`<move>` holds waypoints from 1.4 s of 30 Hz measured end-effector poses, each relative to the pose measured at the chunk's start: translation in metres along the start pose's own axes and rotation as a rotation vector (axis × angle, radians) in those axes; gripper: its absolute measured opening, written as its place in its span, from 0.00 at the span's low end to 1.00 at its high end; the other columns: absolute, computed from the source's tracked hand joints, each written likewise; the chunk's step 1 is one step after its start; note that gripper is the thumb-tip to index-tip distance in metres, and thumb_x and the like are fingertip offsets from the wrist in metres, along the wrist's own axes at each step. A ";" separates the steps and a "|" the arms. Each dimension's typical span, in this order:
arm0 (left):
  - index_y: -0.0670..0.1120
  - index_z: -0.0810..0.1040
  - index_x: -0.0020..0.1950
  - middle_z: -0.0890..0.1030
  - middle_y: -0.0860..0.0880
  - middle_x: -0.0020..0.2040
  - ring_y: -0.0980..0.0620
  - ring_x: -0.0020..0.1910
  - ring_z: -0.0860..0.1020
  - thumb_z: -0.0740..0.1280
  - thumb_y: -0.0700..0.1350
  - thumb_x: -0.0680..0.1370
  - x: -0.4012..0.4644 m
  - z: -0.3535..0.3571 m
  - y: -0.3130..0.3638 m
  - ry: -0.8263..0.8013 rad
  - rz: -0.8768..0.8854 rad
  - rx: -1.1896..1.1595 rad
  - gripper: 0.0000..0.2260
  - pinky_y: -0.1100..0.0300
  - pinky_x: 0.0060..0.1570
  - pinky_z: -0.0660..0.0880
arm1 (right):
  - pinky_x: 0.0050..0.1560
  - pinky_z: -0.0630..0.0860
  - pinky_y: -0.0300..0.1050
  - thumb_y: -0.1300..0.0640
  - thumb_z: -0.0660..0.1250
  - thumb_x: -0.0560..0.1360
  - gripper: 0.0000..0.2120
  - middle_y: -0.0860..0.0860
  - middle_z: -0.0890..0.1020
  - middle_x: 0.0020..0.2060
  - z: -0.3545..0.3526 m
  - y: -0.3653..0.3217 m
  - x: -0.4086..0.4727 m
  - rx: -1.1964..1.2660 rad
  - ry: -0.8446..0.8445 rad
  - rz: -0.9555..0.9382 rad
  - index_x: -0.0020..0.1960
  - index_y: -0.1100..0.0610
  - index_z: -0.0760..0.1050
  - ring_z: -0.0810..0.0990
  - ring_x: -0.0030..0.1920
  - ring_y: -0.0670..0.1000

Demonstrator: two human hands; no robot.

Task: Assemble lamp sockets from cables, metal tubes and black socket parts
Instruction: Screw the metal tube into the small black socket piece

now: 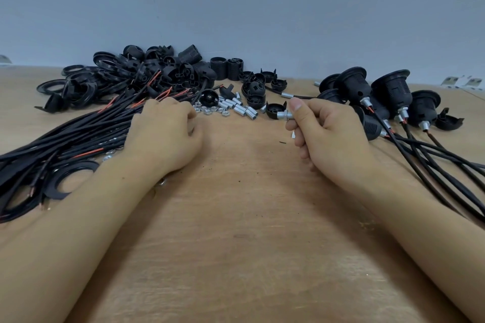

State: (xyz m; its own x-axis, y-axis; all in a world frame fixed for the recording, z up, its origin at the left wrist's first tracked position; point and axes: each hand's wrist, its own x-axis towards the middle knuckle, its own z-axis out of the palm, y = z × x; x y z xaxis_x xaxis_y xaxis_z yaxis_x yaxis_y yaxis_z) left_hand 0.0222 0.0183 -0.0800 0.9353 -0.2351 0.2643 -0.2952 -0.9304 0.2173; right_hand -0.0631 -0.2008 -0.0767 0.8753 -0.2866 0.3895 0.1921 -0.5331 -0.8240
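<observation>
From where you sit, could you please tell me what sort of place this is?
Probably a small assembly workbench: a bare wooden tabletop against a plain grey wall, with a heap of black plastic socket parts, loose short silver metal tubes, and finished black lamp sockets with cables gathered at the right.

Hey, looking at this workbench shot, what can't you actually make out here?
Head view only:
- Left hand: fingertips curl out of sight behind its knuckles, so whether it grips a nut or cable is unclear.
- Right hand: pinches a metal tube; the fingers hide the tube's far end.
- Cable bundle: cut off by the left edge.
- Black parts pile: overlapping, uncountable.
</observation>
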 end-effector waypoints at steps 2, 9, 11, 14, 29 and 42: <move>0.47 0.77 0.65 0.77 0.45 0.62 0.42 0.63 0.73 0.63 0.51 0.79 0.001 -0.001 -0.001 0.020 0.001 -0.068 0.17 0.46 0.61 0.71 | 0.23 0.67 0.33 0.47 0.59 0.82 0.17 0.39 0.76 0.24 0.000 0.000 0.000 -0.008 0.003 -0.008 0.37 0.50 0.76 0.74 0.23 0.41; 0.43 0.75 0.64 0.80 0.42 0.59 0.40 0.59 0.75 0.64 0.44 0.78 0.007 0.001 -0.006 0.062 -0.030 -0.066 0.15 0.44 0.57 0.74 | 0.24 0.67 0.31 0.47 0.60 0.82 0.16 0.38 0.77 0.24 0.000 0.002 0.001 -0.019 -0.014 -0.019 0.38 0.50 0.77 0.74 0.23 0.41; 0.45 0.76 0.65 0.80 0.43 0.60 0.41 0.61 0.75 0.65 0.39 0.76 0.009 0.002 -0.011 0.071 -0.023 -0.103 0.18 0.46 0.60 0.73 | 0.24 0.67 0.29 0.48 0.60 0.82 0.16 0.37 0.77 0.24 0.000 0.002 0.000 -0.008 -0.020 -0.025 0.39 0.50 0.77 0.75 0.23 0.40; 0.46 0.78 0.64 0.79 0.44 0.60 0.42 0.61 0.75 0.68 0.40 0.75 0.013 0.004 -0.017 0.127 -0.011 -0.129 0.17 0.46 0.61 0.73 | 0.25 0.67 0.27 0.49 0.60 0.82 0.15 0.37 0.77 0.25 0.000 0.001 0.000 -0.006 -0.021 -0.025 0.39 0.50 0.77 0.75 0.24 0.39; 0.52 0.73 0.71 0.76 0.49 0.67 0.44 0.67 0.70 0.70 0.51 0.77 0.021 0.013 0.001 0.120 0.319 -0.137 0.23 0.40 0.67 0.67 | 0.35 0.71 0.42 0.48 0.60 0.82 0.19 0.46 0.78 0.25 0.001 -0.001 -0.003 -0.040 -0.094 -0.029 0.40 0.59 0.79 0.77 0.28 0.37; 0.42 0.80 0.57 0.86 0.45 0.49 0.49 0.47 0.84 0.76 0.44 0.66 -0.013 -0.004 0.045 -0.090 0.214 -1.415 0.20 0.59 0.50 0.79 | 0.27 0.77 0.41 0.61 0.69 0.77 0.03 0.53 0.83 0.36 -0.002 -0.006 -0.005 0.286 -0.078 -0.171 0.47 0.54 0.81 0.82 0.32 0.49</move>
State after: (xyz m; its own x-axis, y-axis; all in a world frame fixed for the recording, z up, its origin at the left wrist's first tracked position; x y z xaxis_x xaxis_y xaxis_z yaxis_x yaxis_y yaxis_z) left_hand -0.0040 -0.0198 -0.0700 0.8421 -0.3985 0.3634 -0.3220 0.1690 0.9315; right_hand -0.0699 -0.1980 -0.0732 0.8487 -0.1450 0.5085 0.4459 -0.3207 -0.8357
